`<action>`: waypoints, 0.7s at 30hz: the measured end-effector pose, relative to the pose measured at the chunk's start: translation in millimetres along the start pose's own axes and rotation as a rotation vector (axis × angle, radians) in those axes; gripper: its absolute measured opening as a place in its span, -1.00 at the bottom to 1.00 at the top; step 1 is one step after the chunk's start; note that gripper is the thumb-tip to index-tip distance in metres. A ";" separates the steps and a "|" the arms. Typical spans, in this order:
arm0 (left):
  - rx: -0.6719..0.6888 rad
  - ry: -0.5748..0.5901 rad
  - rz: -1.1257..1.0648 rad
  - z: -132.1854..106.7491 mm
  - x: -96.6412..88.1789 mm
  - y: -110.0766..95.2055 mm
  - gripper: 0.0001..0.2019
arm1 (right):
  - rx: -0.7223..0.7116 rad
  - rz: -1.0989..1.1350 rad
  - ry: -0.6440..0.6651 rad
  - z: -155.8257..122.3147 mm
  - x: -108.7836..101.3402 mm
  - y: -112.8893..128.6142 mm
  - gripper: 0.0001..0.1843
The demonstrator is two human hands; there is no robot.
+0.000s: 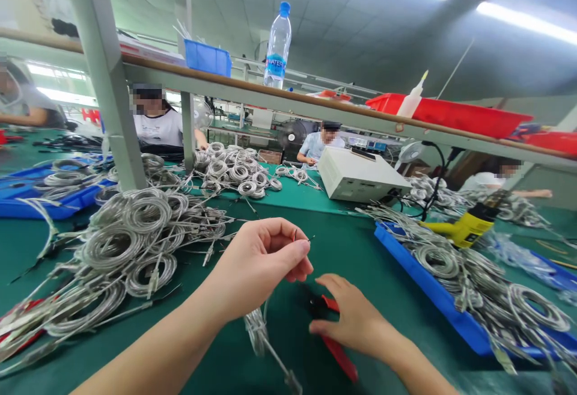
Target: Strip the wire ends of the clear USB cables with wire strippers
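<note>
My left hand (259, 263) is closed in a pinch over the middle of the table. Thin dark wire ends of a clear-jacketed cable (256, 329) stick out between its thumb and fingers, and the coiled part hangs below the hand. Lower right, my right hand (360, 323) has thumb and fingers apart above red-handled cutting pliers (340, 359). The pliers lie on the green tabletop (306, 377), partly hidden by that hand. Whether the thumb touches a handle, I cannot tell.
A pile of coiled cables (130, 232) lies left. To the right are a blue tray (415, 293) of cables and a yellow heat gun (473, 226). A pale instrument box (351, 175) stands behind. A shelf (315, 103) crosses above; co-workers sit beyond.
</note>
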State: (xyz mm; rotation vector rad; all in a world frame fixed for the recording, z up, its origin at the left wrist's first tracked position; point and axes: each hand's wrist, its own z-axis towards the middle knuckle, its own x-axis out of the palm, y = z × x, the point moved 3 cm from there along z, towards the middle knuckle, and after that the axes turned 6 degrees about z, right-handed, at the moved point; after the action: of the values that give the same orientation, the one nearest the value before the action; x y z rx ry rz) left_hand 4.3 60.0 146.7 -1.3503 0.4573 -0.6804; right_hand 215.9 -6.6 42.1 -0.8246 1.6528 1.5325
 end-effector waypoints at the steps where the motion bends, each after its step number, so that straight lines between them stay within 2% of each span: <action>1: 0.007 0.009 0.002 0.1 0.0 0.6 -0.82 | 0.058 -0.070 0.029 -3.9 6.5 -13.2 -0.10; 4: 0.022 0.020 0.008 -0.1 0.1 1.7 -0.82 | 0.146 -0.148 0.074 -17.5 16.5 -32.3 -0.03; 7: 0.030 0.003 0.024 0.7 -0.7 2.2 -0.79 | 0.114 -0.147 0.097 -26.9 20.8 -30.5 -0.04; 9: 0.034 -0.020 0.044 2.2 -1.9 3.0 -0.78 | 0.062 -0.148 0.062 -29.7 24.7 -28.3 -0.14; 12: 0.056 -0.051 0.074 5.6 -4.4 4.4 -0.76 | 0.005 -0.110 -0.080 -28.4 30.4 -29.9 -0.36; 14: 0.065 -0.068 0.084 8.0 -6.4 5.3 -0.75 | -0.028 0.030 -0.226 -23.7 28.2 -28.3 -0.46; 17: 0.053 -0.092 0.069 10.8 -9.6 6.1 -0.74 | -0.023 0.417 -0.385 -11.8 11.6 -11.2 -0.49; 19: 0.043 -0.116 0.062 12.2 -12.4 5.4 -0.72 | 0.023 0.649 -0.363 -3.4 -4.0 11.4 -0.44; 21: 0.041 -0.154 0.064 13.3 -16.0 4.0 -0.72 | -0.040 0.844 -0.302 1.1 -20.8 40.1 -0.45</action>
State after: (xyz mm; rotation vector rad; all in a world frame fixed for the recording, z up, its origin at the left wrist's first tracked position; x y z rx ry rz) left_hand 2.2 80.9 143.8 -1.3325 0.3591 -0.5260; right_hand 193.3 -2.4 81.0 0.1512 1.8296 2.1106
